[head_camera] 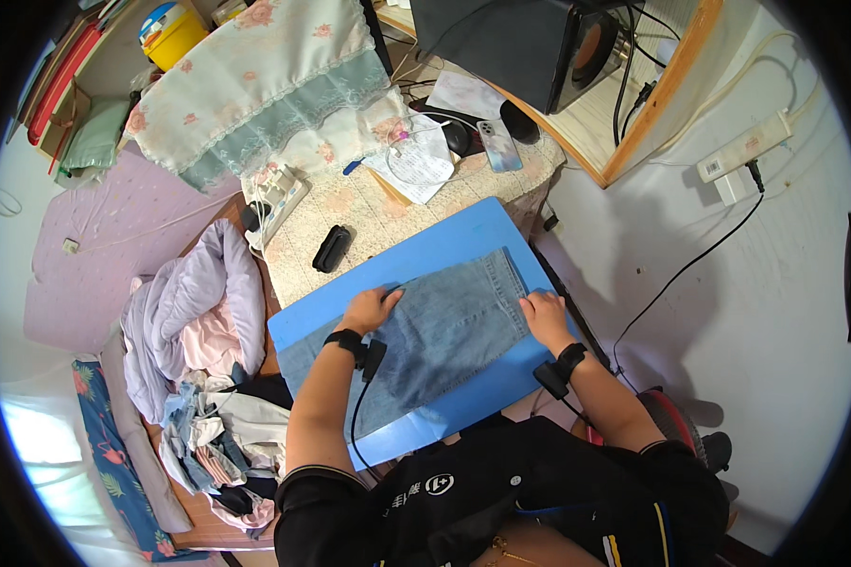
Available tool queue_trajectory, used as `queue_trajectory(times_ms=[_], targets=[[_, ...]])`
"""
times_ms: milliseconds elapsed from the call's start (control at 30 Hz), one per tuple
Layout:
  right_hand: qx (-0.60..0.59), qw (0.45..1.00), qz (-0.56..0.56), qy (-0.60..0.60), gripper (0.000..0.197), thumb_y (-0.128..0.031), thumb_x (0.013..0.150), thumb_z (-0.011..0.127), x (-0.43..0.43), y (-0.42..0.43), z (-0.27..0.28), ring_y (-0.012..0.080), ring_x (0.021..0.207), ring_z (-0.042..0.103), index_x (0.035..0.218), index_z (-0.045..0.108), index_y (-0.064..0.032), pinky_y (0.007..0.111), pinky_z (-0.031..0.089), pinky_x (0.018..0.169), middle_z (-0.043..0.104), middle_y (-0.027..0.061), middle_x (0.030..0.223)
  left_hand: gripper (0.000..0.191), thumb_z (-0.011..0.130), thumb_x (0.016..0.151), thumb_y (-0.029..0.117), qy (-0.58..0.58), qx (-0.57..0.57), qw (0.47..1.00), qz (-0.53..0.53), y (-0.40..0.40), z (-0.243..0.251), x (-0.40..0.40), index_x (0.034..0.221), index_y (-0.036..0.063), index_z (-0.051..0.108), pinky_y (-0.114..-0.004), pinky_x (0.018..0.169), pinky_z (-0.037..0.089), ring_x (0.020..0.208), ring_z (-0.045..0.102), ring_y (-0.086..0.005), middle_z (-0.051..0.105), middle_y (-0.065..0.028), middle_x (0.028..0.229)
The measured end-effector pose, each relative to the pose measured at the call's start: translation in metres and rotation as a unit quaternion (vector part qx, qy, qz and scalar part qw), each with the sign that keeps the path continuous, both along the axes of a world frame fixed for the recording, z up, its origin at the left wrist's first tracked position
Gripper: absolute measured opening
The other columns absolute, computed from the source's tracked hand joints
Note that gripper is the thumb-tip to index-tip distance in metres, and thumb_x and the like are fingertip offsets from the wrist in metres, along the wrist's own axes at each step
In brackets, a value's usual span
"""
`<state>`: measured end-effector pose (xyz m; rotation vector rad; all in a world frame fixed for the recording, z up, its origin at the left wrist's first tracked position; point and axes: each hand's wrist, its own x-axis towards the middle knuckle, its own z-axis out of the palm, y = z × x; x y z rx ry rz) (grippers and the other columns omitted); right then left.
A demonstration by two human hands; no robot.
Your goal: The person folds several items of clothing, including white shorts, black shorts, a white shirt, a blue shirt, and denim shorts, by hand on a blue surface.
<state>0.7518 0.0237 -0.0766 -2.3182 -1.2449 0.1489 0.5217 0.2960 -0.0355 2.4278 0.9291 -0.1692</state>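
Note:
A faded blue denim garment [432, 333], folded into a long flat shape, lies across a light blue board [461, 411] before me. My left hand [369, 310] is at its far edge, thumb on the cloth and fingers curled over that edge. At the right end, by the stitched hem [505, 287], my right hand [546, 319] has its bent fingers on the hem's edge. Slight wrinkles run through the middle of the denim. My left forearm hides part of the garment's left side.
Beyond the board, a lace-covered table holds a black open case [332, 248], a power strip [278, 205], papers [425, 166] and a phone [499, 145]. Heaped clothes [220, 439] and a lilac quilt [184, 305] lie left. Cables run from both wrist straps.

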Motion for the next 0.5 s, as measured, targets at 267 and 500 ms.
queue_trajectory(times_ms=[267, 500], targets=[[0.059, 0.995, -0.022, -0.074, 0.016, -0.021, 0.083, 0.053, -0.005, 0.003, -0.004, 0.025, 0.068, 0.051, 0.074, 0.05, -0.0074, 0.038, 0.033, 0.067, 0.053, 0.0076, 0.066, 0.05, 0.043, 0.083, 0.051, 0.06, 0.193, 0.974, 0.106, 0.009, -0.01, -0.03, 0.072, 0.0035, 0.057, -0.04, 0.064, 0.047, 0.073, 0.059, -0.0328, 0.061, -0.0181, 0.074], [0.104, 0.994, 0.032, 0.009, 0.017, -0.021, 0.079, 0.059, -0.001, -0.017, 0.005, 0.0266, 0.068, 0.05, 0.075, 0.049, -0.0079, 0.039, 0.034, 0.066, 0.053, 0.007, 0.069, 0.053, 0.048, 0.08, 0.052, -0.045, 0.026, 0.987, 0.149, 0.017, -0.014, -0.053, 0.077, -0.0005, 0.059, -0.038, 0.068, 0.046, 0.076, 0.059, -0.0328, 0.061, -0.0186, 0.078]])
